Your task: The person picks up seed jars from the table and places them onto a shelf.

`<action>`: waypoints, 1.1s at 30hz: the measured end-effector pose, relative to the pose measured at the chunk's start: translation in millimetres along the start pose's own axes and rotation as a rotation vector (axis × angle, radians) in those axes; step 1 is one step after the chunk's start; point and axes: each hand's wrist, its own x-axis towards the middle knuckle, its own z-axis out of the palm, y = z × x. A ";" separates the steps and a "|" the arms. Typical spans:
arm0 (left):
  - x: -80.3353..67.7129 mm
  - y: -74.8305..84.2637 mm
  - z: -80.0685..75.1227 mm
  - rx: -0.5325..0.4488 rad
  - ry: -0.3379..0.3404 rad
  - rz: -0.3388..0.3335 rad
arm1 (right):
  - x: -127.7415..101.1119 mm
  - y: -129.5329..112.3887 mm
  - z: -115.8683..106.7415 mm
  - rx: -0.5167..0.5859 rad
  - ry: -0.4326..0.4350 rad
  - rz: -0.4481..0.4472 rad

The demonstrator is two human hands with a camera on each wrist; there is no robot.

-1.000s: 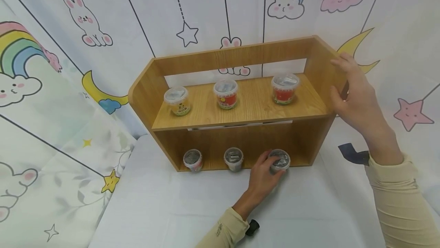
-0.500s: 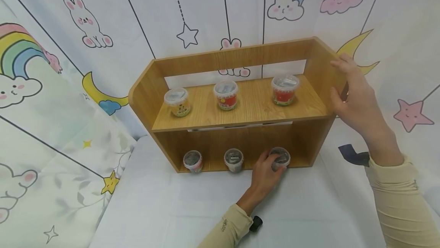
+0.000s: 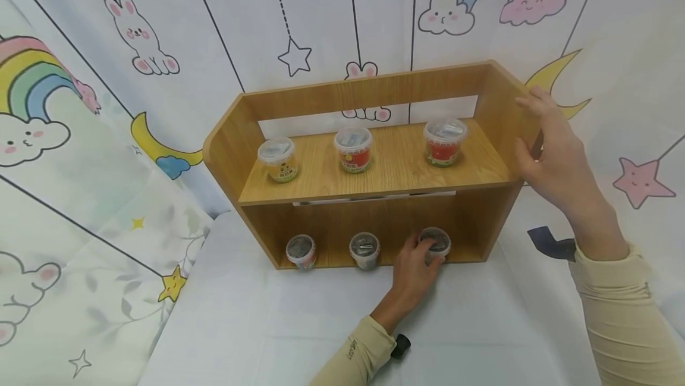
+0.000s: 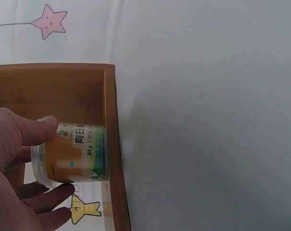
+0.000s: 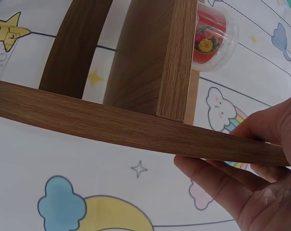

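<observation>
- Fingers of the left hand (image 3: pixel 414 270) curl round a tub (image 3: pixel 436 244) at the lower right of the shelf (image 3: pixel 374 91), low in the frame's centre; thumb and fingers (image 4: pixel 39 127) pinch its sides.
- Right hand (image 3: pixel 551 157) grips the shelf's right side panel, fingers (image 5: pixel 218 183) wrapped under the edge.
- Judging by the layout, the work looks nearly finished: three tubs (image 3: pixel 353 148) sit on the upper board and two more (image 3: pixel 332 250) below; only the gripped one remains to be let go.
- Shelf stands on a white bench (image 3: pixel 267 326).
</observation>
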 end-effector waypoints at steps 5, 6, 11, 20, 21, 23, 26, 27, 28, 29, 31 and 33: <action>-0.4 -0.3 0.0 -0.007 0.005 -0.001 | -0.8 0.0 1.4 -0.004 -0.002 -0.006; -0.7 -0.2 -0.2 -0.005 0.008 0.002 | -0.8 0.1 1.8 -0.005 0.000 -0.010; -2.7 -1.6 -3.3 0.029 0.023 0.030 | -0.6 0.9 2.7 -0.011 0.010 -0.027; -7.5 -2.5 -20.5 0.055 0.033 0.044 | -1.3 -0.5 1.5 0.009 0.009 -0.022; -8.4 -2.3 -23.2 0.048 0.034 0.049 | -1.3 -0.6 1.7 0.011 0.010 -0.023; -10.2 -2.1 -28.8 0.039 0.030 0.059 | -1.6 -0.8 1.9 0.015 0.008 -0.022; -13.8 -2.0 -38.9 0.029 0.024 0.068 | -1.0 -0.1 2.0 0.009 0.010 -0.023; -15.0 -2.1 -42.4 0.025 0.025 0.068 | -0.9 0.2 1.9 0.009 0.010 -0.020; -16.3 -2.9 -45.2 0.022 0.025 0.070 | -0.8 0.5 1.7 0.008 0.010 -0.018; -17.7 -3.6 -48.3 0.020 0.027 0.071 | -0.3 0.7 1.6 0.007 0.012 -0.018; -20.5 -5.2 -54.0 0.011 0.033 0.074 | 0.2 0.9 1.2 0.005 0.011 -0.013; -23.4 -6.9 -59.2 -0.005 0.040 0.081 | 0.4 0.9 1.1 0.006 0.006 -0.007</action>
